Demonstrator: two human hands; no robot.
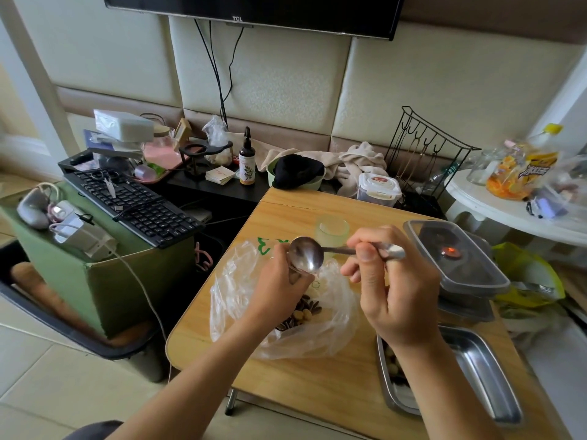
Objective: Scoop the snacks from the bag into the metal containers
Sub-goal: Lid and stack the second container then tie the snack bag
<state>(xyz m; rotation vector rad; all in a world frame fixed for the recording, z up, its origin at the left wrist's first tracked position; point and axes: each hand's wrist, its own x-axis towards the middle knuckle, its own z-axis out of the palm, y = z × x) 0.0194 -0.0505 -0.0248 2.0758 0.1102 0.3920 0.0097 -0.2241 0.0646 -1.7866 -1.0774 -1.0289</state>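
Note:
A clear plastic bag lies open on the wooden table, with striped seeds and pale round snacks in it. My left hand grips the bag's upper edge. My right hand pinches the handle of a metal spoon, whose empty bowl hovers above the bag's mouth next to my left fingers. An open metal container sits at the table's near right corner, with a few snacks visible at its left end; my right forearm hides part of it.
Lidded containers are stacked to the right of the bag. A pale green cup stands behind the spoon. A keyboard rests on a green box at the left. A white side table with jars stands at the right.

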